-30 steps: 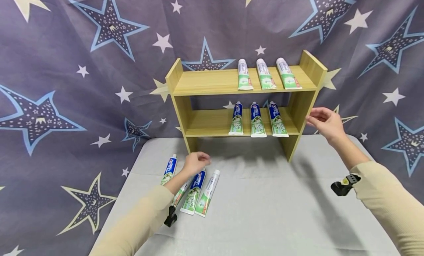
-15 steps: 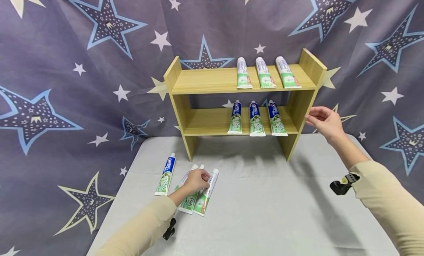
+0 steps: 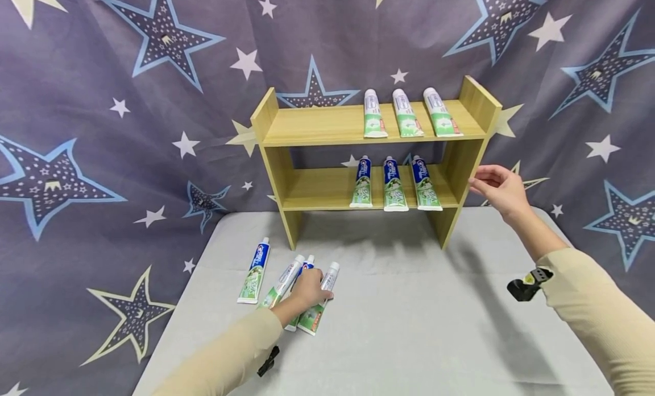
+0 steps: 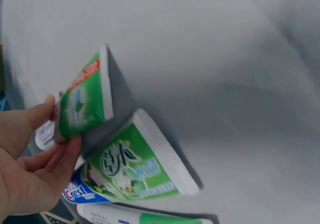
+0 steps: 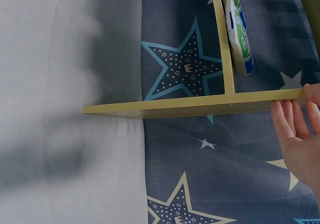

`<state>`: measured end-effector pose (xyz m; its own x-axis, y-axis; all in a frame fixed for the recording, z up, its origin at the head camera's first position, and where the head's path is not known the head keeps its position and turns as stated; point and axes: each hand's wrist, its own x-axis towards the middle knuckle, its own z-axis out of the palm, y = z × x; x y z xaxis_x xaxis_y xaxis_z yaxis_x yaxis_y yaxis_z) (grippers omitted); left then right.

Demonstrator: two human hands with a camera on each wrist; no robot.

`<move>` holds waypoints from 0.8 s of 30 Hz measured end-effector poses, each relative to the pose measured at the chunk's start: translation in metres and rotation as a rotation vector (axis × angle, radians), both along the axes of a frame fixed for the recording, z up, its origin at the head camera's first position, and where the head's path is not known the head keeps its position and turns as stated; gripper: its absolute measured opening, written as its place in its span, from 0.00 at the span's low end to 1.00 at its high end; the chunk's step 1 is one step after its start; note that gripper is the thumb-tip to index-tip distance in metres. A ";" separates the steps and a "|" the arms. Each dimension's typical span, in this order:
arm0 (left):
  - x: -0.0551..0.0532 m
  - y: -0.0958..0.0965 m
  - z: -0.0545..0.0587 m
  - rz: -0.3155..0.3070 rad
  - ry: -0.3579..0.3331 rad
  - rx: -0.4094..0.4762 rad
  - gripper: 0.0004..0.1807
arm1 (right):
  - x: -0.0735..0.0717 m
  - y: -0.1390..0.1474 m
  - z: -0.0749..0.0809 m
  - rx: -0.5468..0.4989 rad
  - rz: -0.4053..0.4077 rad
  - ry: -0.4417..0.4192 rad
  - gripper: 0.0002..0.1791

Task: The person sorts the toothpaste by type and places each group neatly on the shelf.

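Observation:
My left hand (image 3: 309,289) pinches a white-and-green toothpaste tube (image 4: 82,101) between thumb and fingers. Its flat end is tilted up off the grey cloth in the left wrist view. Right beside it lies a blue-and-green Crest toothpaste tube (image 4: 132,166), partly covered by the hand in the head view. Another white-and-green tube (image 3: 280,283) lies just left of these, and a second Crest tube (image 3: 254,272) lies apart farther left. At the right, my right hand (image 3: 504,192) grips the side panel of the wooden shelf (image 3: 317,123), thumb on its edge and fingers against the outer face.
On the shelf's top board, three white-and-green tubes (image 3: 407,114) stand in a row toward the right. Three Crest tubes (image 3: 394,185) line the lower board. A grey cloth (image 3: 409,305) covers the table, and a star-patterned curtain (image 3: 215,20) hangs behind.
My left hand has come down from above the loose tubes and taken hold of the rightmost white-and-green one, tilting it. The right hand stays at the shelf side.

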<state>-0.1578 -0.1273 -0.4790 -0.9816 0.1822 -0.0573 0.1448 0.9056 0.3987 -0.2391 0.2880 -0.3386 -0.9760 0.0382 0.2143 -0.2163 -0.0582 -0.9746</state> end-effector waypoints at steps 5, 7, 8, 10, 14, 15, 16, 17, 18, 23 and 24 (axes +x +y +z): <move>-0.002 0.002 0.003 0.049 -0.017 0.020 0.17 | 0.000 -0.001 0.001 -0.005 -0.006 0.003 0.11; -0.003 0.002 0.006 0.073 -0.048 0.061 0.17 | 0.000 -0.001 0.001 -0.007 -0.005 -0.001 0.11; -0.003 0.002 0.007 0.083 -0.066 0.079 0.17 | 0.000 -0.001 0.000 -0.006 -0.005 -0.003 0.12; -0.002 0.003 0.010 0.094 -0.086 0.111 0.17 | 0.000 -0.001 0.000 -0.004 -0.006 -0.005 0.12; -0.001 0.005 0.013 0.106 -0.092 0.148 0.16 | 0.000 -0.001 0.000 0.018 -0.014 -0.005 0.11; -0.001 0.004 0.013 0.113 -0.100 0.157 0.16 | 0.001 -0.001 0.000 0.026 -0.014 -0.007 0.11; 0.000 0.004 0.014 0.118 -0.107 0.165 0.15 | 0.001 -0.001 0.000 0.033 -0.016 -0.007 0.11; 0.000 0.004 0.013 0.121 -0.112 0.173 0.15 | 0.001 -0.001 0.000 0.039 -0.017 -0.007 0.11; -0.001 0.004 0.014 0.126 -0.124 0.186 0.15 | 0.001 -0.002 0.000 0.038 -0.016 -0.007 0.11; -0.005 0.004 0.018 0.189 -0.246 0.268 0.14 | 0.002 -0.001 0.000 0.026 -0.010 0.002 0.11; -0.006 0.004 0.019 0.208 -0.278 0.295 0.14 | 0.001 0.000 0.001 0.025 -0.010 0.002 0.11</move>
